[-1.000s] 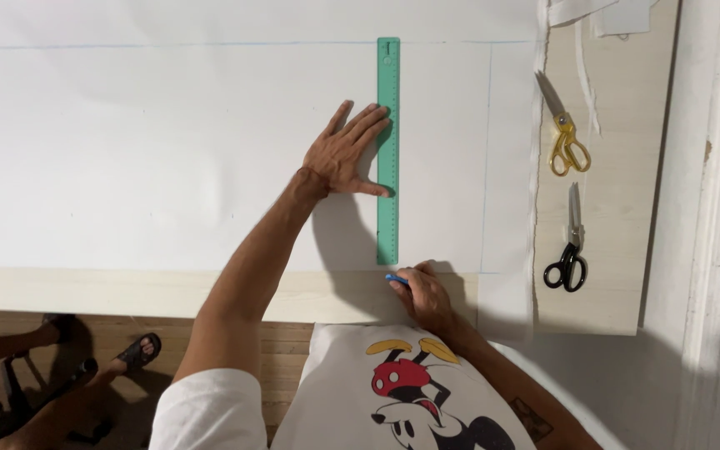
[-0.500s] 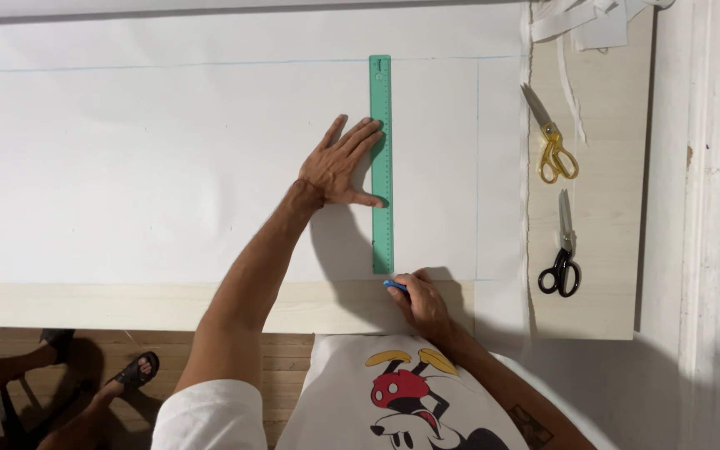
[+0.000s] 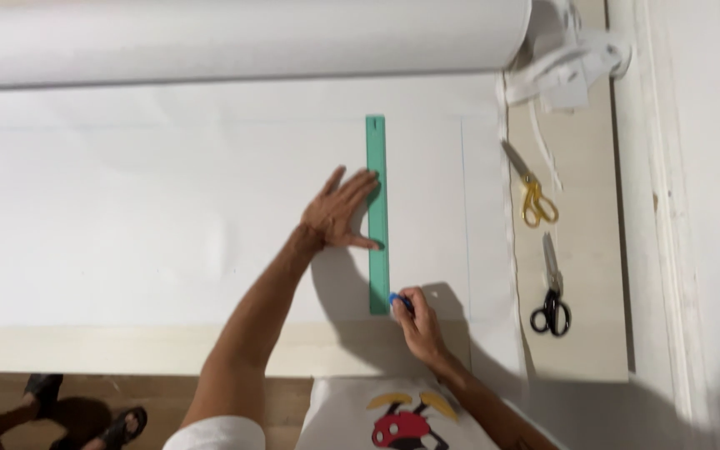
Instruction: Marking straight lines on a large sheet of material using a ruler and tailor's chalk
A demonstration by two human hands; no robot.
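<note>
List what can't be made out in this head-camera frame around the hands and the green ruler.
- Small blue marking tool: mostly wrapped in the right hand, its kind unclear.
- Long green plastic ruler: markings too small to read; the left hand covers part of its edge.
- White fabric roll: cut off by the top and left edges.

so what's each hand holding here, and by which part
Right hand pinches a small blue marking tool at its rear end. Left hand grips nothing, pressing the long green ruler flat.
</note>
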